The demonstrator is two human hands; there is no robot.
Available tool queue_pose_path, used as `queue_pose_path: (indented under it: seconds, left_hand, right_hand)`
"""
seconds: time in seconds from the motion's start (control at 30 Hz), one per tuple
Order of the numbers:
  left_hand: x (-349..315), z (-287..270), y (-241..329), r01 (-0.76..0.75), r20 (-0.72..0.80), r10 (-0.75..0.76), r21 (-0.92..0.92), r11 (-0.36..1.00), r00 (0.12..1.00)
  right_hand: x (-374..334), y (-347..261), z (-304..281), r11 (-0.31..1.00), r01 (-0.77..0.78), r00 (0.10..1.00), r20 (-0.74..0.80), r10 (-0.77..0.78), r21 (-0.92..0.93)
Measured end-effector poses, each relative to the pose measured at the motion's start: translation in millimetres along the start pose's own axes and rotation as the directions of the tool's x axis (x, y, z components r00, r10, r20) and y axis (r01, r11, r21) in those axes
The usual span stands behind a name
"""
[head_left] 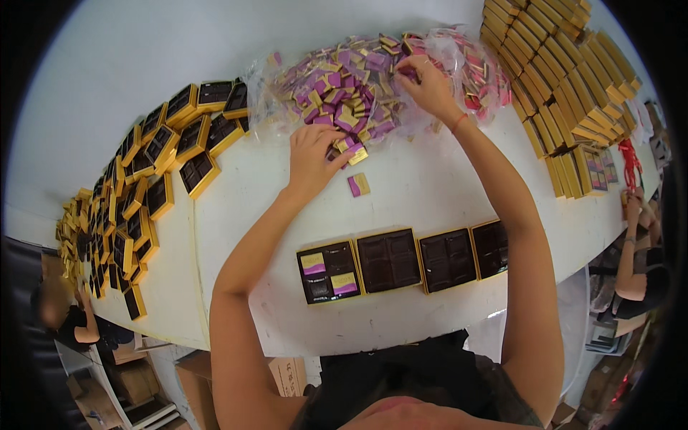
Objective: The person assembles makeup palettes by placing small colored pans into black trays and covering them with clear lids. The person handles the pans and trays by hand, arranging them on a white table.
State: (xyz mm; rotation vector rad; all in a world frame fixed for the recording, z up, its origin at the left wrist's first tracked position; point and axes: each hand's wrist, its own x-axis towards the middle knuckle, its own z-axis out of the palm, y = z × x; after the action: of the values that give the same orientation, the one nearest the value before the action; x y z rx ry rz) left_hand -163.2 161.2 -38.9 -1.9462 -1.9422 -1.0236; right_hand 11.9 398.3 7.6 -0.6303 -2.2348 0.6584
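My left hand is closed at the near edge of a heap of purple-and-gold wrapped squares, its thumb and fingers round a few wrapped squares. Just below those fingers, one loose wrapped square lies on the table. Farther right, my right hand reaches over the heap with its fingers bent together; what they pinch cannot be made out. Nearest me stands a row of gold-edged boxes with dark trays. The leftmost box holds two wrapped squares, at upper left and lower right; the box beside it shows bare compartments.
Clear plastic bags lie round the heap, with red-pink wrapped pieces at its right. Gold boxes with dark trays are piled along the left. Tall stacks of gold boxes stand at right. Other people work at both far sides.
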Motion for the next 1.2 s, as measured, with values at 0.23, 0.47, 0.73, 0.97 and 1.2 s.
queue_pose_path:
  seconds: [0.23,0.47,0.73,0.97,1.2]
  left_hand:
    - [3,2,19,-0.152,0.097,0.146,0.058,0.987,0.985]
    - [-2,-6,35,0.063,0.182,-0.085,0.120,0.991,0.980]
    - [-50,-92,74,0.647,0.512,-0.395,-0.596,0.475,0.763]
    - [-72,-112,98,0.698,0.615,-0.334,-0.601,0.389,0.715]
    - [-84,-68,118,0.659,0.632,-0.264,-0.542,0.521,0.728]
  right_hand:
    - [-108,-59,6,0.992,0.125,0.802,0.586,-0.110,0.016]
    - [-125,-73,22,0.902,0.429,0.850,0.363,-0.383,-0.053]
    - [-110,-98,64,0.911,0.371,0.829,0.506,-0.236,-0.182]
    - [-131,-118,22,0.890,-0.308,0.791,0.610,0.044,0.335]
    - [-220,-140,-58,0.431,-0.657,0.744,0.622,0.244,0.618]
